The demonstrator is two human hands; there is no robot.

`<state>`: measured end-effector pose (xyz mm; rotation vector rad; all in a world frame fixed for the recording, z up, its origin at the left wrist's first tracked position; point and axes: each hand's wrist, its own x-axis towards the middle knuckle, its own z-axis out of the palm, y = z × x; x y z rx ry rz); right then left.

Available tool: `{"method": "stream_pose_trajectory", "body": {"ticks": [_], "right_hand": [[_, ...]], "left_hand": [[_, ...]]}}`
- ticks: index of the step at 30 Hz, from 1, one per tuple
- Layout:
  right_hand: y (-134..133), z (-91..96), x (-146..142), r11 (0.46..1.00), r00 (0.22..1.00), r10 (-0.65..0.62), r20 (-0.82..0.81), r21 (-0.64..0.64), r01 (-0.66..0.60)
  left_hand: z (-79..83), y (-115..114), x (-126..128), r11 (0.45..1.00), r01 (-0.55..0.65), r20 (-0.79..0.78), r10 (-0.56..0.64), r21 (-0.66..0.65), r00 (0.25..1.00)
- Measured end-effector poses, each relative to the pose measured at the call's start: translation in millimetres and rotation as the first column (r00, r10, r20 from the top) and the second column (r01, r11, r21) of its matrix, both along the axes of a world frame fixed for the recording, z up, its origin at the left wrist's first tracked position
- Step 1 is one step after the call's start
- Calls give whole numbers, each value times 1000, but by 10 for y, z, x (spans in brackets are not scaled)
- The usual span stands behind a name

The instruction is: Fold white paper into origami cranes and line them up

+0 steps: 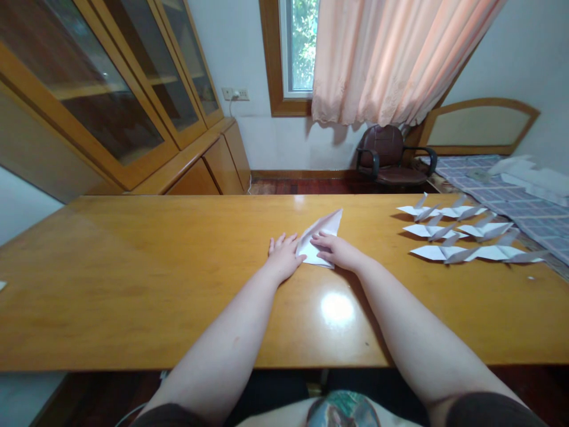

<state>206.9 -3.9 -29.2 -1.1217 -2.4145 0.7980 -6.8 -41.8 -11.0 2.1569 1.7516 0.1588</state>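
Note:
A partly folded sheet of white paper lies on the wooden table in front of me, one flap standing up toward the far right. My left hand rests at its left edge, fingers spread on the tabletop and the thumb touching the paper. On the paper's right part lies my right hand, its fingers stretched out across the sheet. Neither hand grasps the paper. Off to the right stand several folded paper cranes in rows.
The glossy wooden table spans the view. Beyond its far edge are a brown armchair and a curtained window. A glass-door cabinet stands at the left, and a bed with a checked sheet at the right.

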Motion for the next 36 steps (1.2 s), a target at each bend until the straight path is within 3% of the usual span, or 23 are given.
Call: {"method": "stream_pose_trajectory", "body": {"ticks": [11, 19, 23, 27, 32, 36], "right_hand": [[101, 69, 238, 978, 992, 123, 17, -172, -118], [74, 195, 305, 963, 987, 142, 73, -239, -121], [72, 166, 313, 957, 991, 135, 8, -262, -129], [73, 143, 230, 976, 993, 118, -5, -181, -117], [31, 189, 121, 977, 974, 213, 78, -26, -211], [-75, 169, 19, 995, 983, 71, 167, 56, -81]], "left_hand": [[27, -2, -7, 1000, 21, -12, -21, -8, 1000], [22, -3, -14, 1000, 25, -15, -25, 2, 1000], [24, 3, -7, 1000, 26, -25, -26, -6, 999], [23, -1, 5, 1000, 24, -34, -24, 4, 999], [25, -23, 7, 996, 87, -60, -87, 2, 994], [34, -45, 18, 994, 109, -74, -109, 4, 991]]}}
